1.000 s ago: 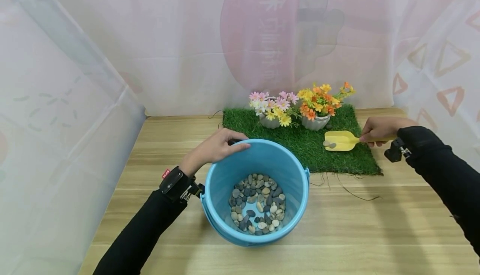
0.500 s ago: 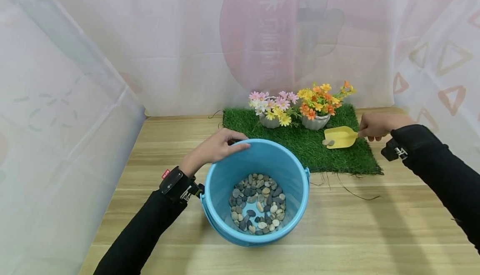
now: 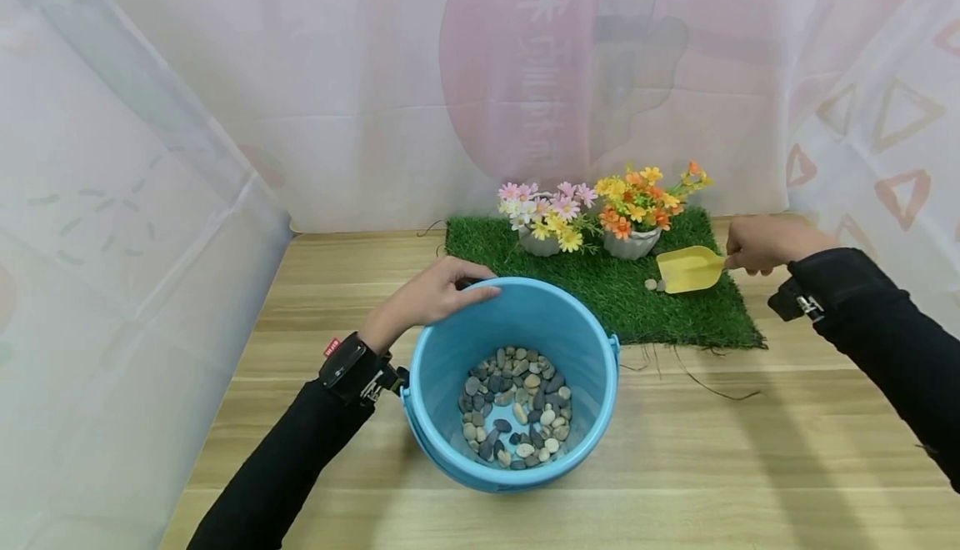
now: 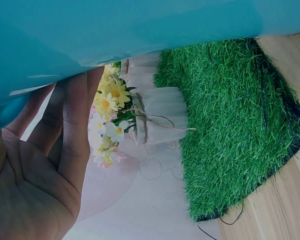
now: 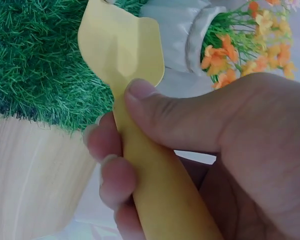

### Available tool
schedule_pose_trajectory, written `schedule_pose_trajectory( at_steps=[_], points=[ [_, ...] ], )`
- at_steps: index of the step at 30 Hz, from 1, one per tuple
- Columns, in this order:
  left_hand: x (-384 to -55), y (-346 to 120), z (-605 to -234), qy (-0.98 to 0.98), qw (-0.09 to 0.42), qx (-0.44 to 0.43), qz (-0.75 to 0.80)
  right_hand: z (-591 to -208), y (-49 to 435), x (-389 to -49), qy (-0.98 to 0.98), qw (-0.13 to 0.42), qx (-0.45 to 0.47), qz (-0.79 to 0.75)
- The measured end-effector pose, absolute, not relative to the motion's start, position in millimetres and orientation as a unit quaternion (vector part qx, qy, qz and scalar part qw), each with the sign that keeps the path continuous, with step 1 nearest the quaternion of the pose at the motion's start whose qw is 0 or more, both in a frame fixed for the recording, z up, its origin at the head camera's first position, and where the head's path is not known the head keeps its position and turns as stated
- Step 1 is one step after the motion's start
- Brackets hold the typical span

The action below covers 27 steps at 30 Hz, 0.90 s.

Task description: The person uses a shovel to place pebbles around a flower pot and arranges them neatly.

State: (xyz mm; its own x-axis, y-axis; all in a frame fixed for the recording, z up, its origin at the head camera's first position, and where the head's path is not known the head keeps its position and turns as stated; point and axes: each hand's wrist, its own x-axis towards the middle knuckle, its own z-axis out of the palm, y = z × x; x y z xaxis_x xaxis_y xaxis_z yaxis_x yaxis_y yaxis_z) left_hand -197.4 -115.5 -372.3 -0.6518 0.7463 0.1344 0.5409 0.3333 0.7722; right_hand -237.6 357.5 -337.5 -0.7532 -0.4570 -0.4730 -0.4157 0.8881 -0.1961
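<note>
My left hand grips the rim of a light blue bucket, thumb over the edge and fingers against its outside. Several grey and tan pebbles lie on the bucket's floor. To the right, my right hand holds a small yellow hand shovel by its handle. In the right wrist view my thumb lies along the yellow handle, with fingers curled round beneath. The blade is tilted over the turf, its tip beside two pebbles on the grass.
A green artificial grass mat lies behind the bucket on the wooden table. On it stand a pot of pink, white and yellow flowers and a pot of orange and yellow flowers. Printed cloth encloses the back and sides.
The pebbles that lay on the shovel blade's tip are now on the grass in front of it. The blade has tilted and drawn slightly right. My left hand and the bucket have stayed put.
</note>
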Motion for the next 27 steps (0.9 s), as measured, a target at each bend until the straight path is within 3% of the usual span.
schedule_pose_trajectory(
  at_steps=[15, 27],
  points=[
    [-197, -117, -367, 0.81, 0.126, 0.395, 0.414, -327, 389, -221, 0.927, 0.265, -0.22, -0.149],
    [-195, -119, -369, 0.812, 0.131, 0.387, 0.417, -305, 360, -205, 0.862, 0.296, -0.292, -0.291]
  ],
)
